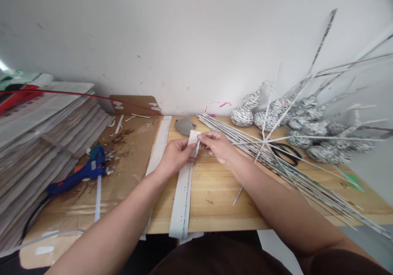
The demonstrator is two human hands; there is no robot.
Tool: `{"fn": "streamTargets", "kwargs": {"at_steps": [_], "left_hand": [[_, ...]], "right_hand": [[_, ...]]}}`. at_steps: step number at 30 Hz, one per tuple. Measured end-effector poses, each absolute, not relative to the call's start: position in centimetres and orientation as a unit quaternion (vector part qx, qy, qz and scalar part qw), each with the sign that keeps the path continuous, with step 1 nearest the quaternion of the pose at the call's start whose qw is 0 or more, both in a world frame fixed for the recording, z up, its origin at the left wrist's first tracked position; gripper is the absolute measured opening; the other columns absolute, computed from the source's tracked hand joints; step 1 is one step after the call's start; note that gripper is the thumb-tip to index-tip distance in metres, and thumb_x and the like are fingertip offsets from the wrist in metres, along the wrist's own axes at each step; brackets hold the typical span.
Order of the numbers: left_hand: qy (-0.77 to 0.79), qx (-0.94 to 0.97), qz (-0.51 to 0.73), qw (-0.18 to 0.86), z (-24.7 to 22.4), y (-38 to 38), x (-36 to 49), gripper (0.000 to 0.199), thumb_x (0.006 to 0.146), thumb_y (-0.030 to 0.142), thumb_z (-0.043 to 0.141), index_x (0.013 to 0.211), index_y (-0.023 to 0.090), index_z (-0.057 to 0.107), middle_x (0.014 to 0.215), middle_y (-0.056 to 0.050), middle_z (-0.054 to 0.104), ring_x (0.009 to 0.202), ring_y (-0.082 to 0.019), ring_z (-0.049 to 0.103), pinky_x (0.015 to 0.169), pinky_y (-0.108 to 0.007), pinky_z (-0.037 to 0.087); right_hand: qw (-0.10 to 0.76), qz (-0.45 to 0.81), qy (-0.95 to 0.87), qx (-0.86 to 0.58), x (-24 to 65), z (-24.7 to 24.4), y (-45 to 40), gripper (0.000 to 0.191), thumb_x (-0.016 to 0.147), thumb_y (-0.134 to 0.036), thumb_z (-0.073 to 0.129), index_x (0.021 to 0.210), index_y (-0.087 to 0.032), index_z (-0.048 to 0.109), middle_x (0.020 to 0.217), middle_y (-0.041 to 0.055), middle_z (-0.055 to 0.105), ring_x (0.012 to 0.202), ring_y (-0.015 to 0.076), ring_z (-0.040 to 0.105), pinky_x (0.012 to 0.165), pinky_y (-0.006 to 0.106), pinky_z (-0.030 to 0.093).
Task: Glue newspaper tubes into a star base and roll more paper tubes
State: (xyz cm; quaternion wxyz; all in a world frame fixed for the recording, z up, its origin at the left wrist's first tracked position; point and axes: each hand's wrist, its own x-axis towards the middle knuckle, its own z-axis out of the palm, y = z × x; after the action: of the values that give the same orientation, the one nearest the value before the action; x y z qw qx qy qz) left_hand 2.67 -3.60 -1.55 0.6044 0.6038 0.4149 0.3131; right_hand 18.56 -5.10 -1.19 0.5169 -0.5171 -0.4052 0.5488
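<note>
A long white paper strip (181, 201) with a line of fine print along its right side runs up the wooden table, its near end hanging over the front edge. My left hand (176, 154) is closed on the strip near its far end, thumb on top. At the strip's far right edge, my right hand (217, 144) pinches the paper between thumb and fingers; a narrow folded or rolled edge shows between the hands. Just beyond lies a grey cloth-like piece (184, 125). A second white paper strip (158, 152) lies flat left of my left hand.
Rolled paper sticks (307, 185) lie in a bundle at right, under crossed paper sticks (264, 142) and beside black-handled scissors (285, 154). Woven paper gourd shapes (242, 116) stand behind. At left are a blue glue gun (80, 174), cardboard (132, 164) and a newspaper stack (61, 123).
</note>
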Motion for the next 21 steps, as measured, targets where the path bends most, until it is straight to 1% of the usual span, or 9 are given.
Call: {"fn": "streamTargets", "kwargs": {"at_steps": [5,12,17,21], "left_hand": [[0.414,0.608,0.311,0.602,-1.46,-3.67,2.79,0.036,0.076,0.044,0.065,0.095,0.014,0.072,0.080,-0.006,0.072,0.082,-0.024,0.069,0.068,-0.033,0.058],[0.411,0.615,0.311,0.597,-1.17,-3.86,2.78,0.033,0.073,0.040,0.066,0.093,0.014,0.071,0.079,-0.005,0.072,0.082,-0.024,0.069,0.070,-0.034,0.058],[0.403,0.636,0.305,0.583,-1.30,-3.80,2.71,0.026,0.074,0.034,0.063,0.090,0.014,0.071,0.081,-0.006,0.072,0.081,-0.023,0.068,0.068,-0.032,0.057],[0.399,0.641,0.303,0.581,-1.38,-3.86,2.68,0.024,0.075,0.031,0.062,0.088,0.013,0.070,0.081,-0.007,0.072,0.079,-0.023,0.068,0.068,-0.032,0.056]], "right_hand": [[0.532,0.536,-0.385,-0.530,18.27,-1.50,-5.05,0.034,0.055,-0.043,0.080,0.066,-0.014,0.065,0.055,-0.0014,0.056,0.047,0.0078,0.046,0.034,0.016,0.020],[0.544,0.538,-0.381,-0.518,18.03,-1.64,-5.03,0.038,0.053,-0.045,0.083,0.062,-0.015,0.062,0.050,-0.0029,0.053,0.043,0.0078,0.046,0.034,0.018,0.020],[0.553,0.541,-0.377,-0.509,17.82,-1.53,-5.06,0.040,0.051,-0.045,0.084,0.057,-0.016,0.058,0.047,-0.0043,0.051,0.041,0.0068,0.042,0.035,0.019,0.021],[0.556,0.538,-0.381,-0.506,17.70,-1.53,-5.14,0.039,0.053,-0.045,0.084,0.056,-0.016,0.057,0.045,-0.0052,0.049,0.039,0.0056,0.038,0.034,0.019,0.019]]}}
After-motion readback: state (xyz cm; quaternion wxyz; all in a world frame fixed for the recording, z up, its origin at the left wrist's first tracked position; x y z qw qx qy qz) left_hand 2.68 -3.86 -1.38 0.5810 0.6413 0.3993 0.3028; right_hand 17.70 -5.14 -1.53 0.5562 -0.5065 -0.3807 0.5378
